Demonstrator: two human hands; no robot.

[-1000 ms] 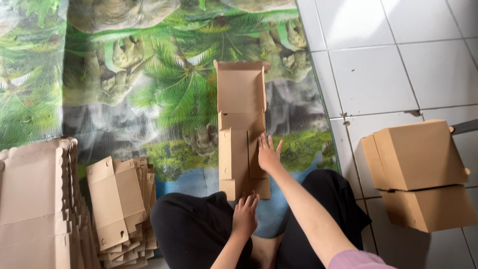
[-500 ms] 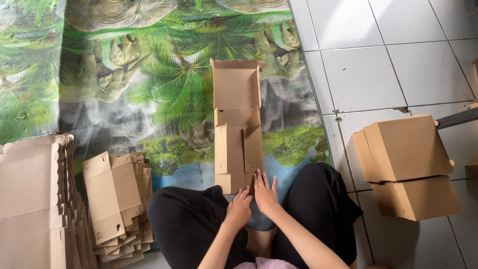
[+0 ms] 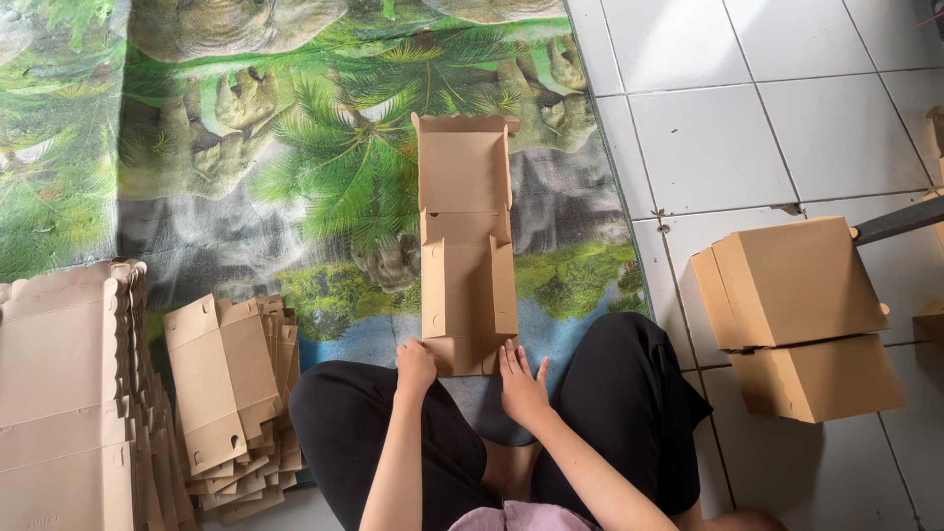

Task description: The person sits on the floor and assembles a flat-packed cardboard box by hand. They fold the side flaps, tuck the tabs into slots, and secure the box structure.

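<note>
Since a second ago the right hand (image 3: 521,385) has slid back from the middle of the flat brown cardboard box blank (image 3: 464,246) to its near edge, joining the left hand (image 3: 415,366); both now press the bottom flap, right fingers spread flat, left fingers curled on the cardboard, suggesting the near end is being folded. The blank lies at 12 o'clock on the jungle-print mat (image 3: 246,177), with open mat beyond; stacked flat cardboard blanks (image 3: 226,393) crowd 9 o'clock, and two folded brown boxes (image 3: 796,315) sit at 3 o'clock on the white tiled floor (image 3: 747,128).

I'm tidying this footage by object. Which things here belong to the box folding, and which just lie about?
In the work:
- flat cardboard box, both hands at its near edge
- left hand
- right hand
- stacks of flat blanks
- folded boxes

Lying about:
- jungle-print mat
- tiled floor
- dark bar
</note>
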